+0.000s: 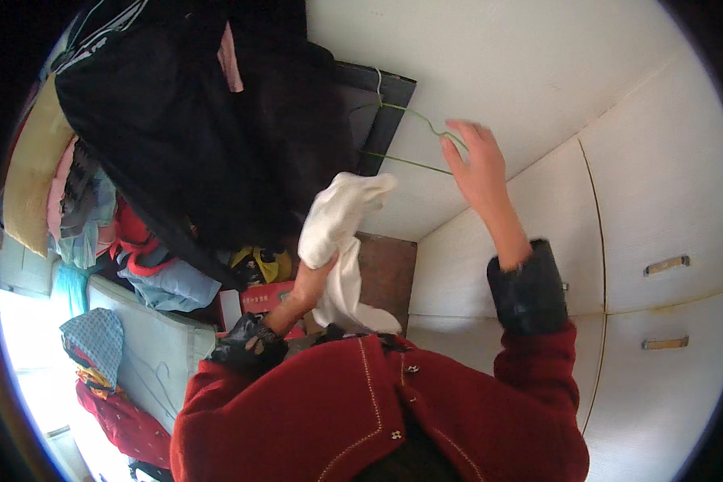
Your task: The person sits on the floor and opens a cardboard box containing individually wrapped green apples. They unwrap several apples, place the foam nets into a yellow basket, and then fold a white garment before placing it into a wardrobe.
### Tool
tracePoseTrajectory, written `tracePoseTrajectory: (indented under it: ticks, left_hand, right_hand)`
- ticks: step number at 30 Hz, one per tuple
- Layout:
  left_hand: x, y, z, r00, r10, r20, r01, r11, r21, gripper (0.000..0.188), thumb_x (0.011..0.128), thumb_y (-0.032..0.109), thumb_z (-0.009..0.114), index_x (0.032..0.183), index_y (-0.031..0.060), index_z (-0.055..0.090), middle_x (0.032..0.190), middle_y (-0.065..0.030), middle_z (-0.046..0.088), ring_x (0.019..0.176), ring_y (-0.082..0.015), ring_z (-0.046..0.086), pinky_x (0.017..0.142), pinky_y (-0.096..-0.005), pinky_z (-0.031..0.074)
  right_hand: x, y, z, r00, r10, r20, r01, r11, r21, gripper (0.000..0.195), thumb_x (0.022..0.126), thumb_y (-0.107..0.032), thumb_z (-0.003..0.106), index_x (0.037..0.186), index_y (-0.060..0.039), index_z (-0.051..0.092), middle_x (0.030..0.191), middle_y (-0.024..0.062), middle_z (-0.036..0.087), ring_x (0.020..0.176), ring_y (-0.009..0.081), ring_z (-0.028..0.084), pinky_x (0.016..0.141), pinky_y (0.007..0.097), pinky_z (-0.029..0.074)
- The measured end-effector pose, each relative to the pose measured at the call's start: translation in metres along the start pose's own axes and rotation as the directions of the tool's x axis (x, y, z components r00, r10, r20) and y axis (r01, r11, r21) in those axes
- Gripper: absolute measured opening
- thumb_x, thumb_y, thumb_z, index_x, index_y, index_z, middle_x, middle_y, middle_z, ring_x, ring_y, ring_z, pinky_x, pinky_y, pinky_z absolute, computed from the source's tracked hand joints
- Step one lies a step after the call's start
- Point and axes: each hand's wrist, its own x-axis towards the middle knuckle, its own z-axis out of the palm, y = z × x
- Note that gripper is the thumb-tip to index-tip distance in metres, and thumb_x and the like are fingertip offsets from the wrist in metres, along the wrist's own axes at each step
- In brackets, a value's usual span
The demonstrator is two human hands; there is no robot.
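A bunched white cloth (337, 223) is held in my left hand (313, 280), with its lower part hanging down in front of my red jacket. To the right, my raised right hand (479, 159) touches one shoulder of a green wire hanger (419, 114), thumb and fingers around the wire. The hanger's hook goes up by the corner of a dark frame (391, 120). Its left part passes out of sight near large black hanging cloth (217, 150).
White cabinet doors with handles (666, 265) line the right side. At the left hang several garments (90, 199) and a red patterned cloth (123, 422). A red box (265, 298) and a yellow-and-black item (262, 265) lie below the black cloth.
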Motion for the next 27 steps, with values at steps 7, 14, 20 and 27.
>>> tracePoseTrajectory:
  ticks: [7, 14, 20, 27]
  left_hand:
    - [-0.059, 0.011, -0.038, 0.922, -0.302, -0.243, 0.213, 0.918, -0.334, 0.038, 0.086, 0.027, 0.057, 0.116, 0.0054, 0.050, 0.107, -0.0063, 0.055, 0.094, -0.0184, 0.053, 0.079, -0.0336, 0.044]
    - [-0.113, -0.013, -0.085, 0.915, -0.239, -0.326, 0.055, 0.873, -0.485, 0.043, 0.084, 0.014, 0.053, 0.124, 0.0044, 0.041, 0.108, -0.0105, 0.054, 0.097, -0.0224, 0.054, 0.080, -0.0353, 0.046]
    - [-0.126, 0.022, -0.077, 0.936, -0.165, -0.310, -0.160, 0.588, -0.793, 0.046, 0.082, 0.003, 0.054, 0.125, 0.0019, 0.039, 0.116, -0.0130, 0.052, 0.106, -0.0288, 0.052, 0.090, -0.0430, 0.042]
    - [-0.149, -0.005, -0.064, 0.938, -0.180, -0.296, -0.119, 0.636, -0.763, 0.063, 0.073, 0.007, 0.068, 0.127, 0.0088, 0.037, 0.116, -0.0067, 0.050, 0.106, -0.0245, 0.050, 0.091, -0.0411, 0.041]
  right_hand:
    - [0.028, 0.073, 0.066, 0.812, 0.373, 0.449, -0.376, 0.923, -0.085, 0.025, 0.080, -0.027, 0.055, 0.089, -0.0051, 0.062, 0.080, 0.0150, 0.062, 0.079, 0.0308, 0.059, 0.069, 0.0406, 0.046]
    - [0.054, 0.065, -0.016, 0.949, 0.115, 0.292, -0.108, 0.993, -0.040, 0.025, 0.083, -0.024, 0.054, 0.084, 0.0002, 0.058, 0.072, 0.0138, 0.059, 0.065, 0.0253, 0.055, 0.061, 0.0352, 0.042]
    - [-0.025, 0.043, -0.048, 0.871, 0.490, 0.039, -0.460, 0.784, 0.416, 0.023, 0.084, -0.020, 0.055, 0.068, -0.0054, 0.049, 0.059, -0.0022, 0.043, 0.052, 0.0048, 0.035, 0.047, 0.0210, 0.027]
    - [-0.085, -0.059, 0.047, 0.805, 0.269, 0.529, -0.593, 0.348, 0.726, 0.028, 0.090, -0.029, 0.044, 0.081, -0.0036, 0.053, 0.060, 0.0012, 0.050, 0.045, 0.0029, 0.035, 0.042, 0.0175, 0.025]
